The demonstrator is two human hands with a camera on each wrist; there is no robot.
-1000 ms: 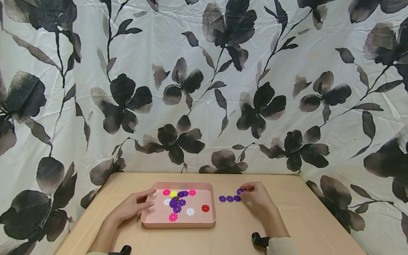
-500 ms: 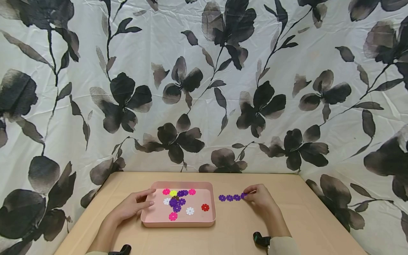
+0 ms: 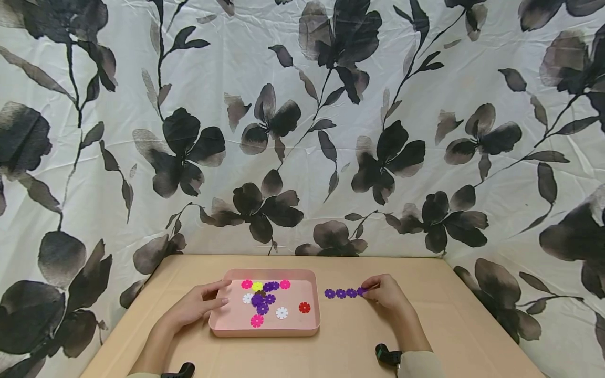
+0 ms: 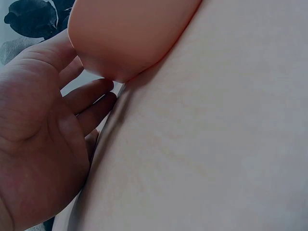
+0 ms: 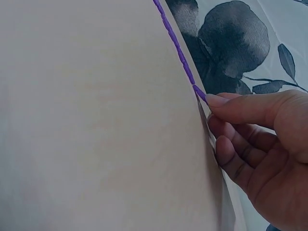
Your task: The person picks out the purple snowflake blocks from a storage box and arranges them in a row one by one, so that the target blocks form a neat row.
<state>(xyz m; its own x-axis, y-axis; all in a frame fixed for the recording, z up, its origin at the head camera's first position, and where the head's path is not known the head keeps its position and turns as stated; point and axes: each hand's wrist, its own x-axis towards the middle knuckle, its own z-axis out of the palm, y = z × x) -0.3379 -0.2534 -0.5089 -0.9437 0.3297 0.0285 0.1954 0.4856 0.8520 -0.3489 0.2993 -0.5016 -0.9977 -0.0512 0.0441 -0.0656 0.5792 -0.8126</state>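
Note:
My right hand [image 3: 385, 291] pinches a purple flower-shaped piece [image 3: 361, 291] between thumb and fingertips, at the right end of a row of matching purple pieces [image 3: 341, 293] on the table. Seen from the right wrist, the held piece [image 5: 200, 93] is tilted up from the line of flat ones. My left hand [image 3: 200, 303] rests at the left edge of a pink tray [image 3: 264, 333], its fingers relaxed and fingertips right at the rim. The left wrist view has the thumb against the tray's outer wall [image 4: 122, 38].
Loose flower pieces lie inside the tray: several purple [image 3: 262, 300], some pink [image 3: 257, 320], a yellow [image 3: 257, 286], a red [image 3: 304, 308] and white ones [image 3: 282, 313]. A floral cloth [image 3: 331, 131] hangs behind the tan table [image 3: 463, 325].
The held purple piece came down and right from above the row to its right end, with my right hand shifting slightly. Over the last half second little moved; my left hand stayed at the tray.

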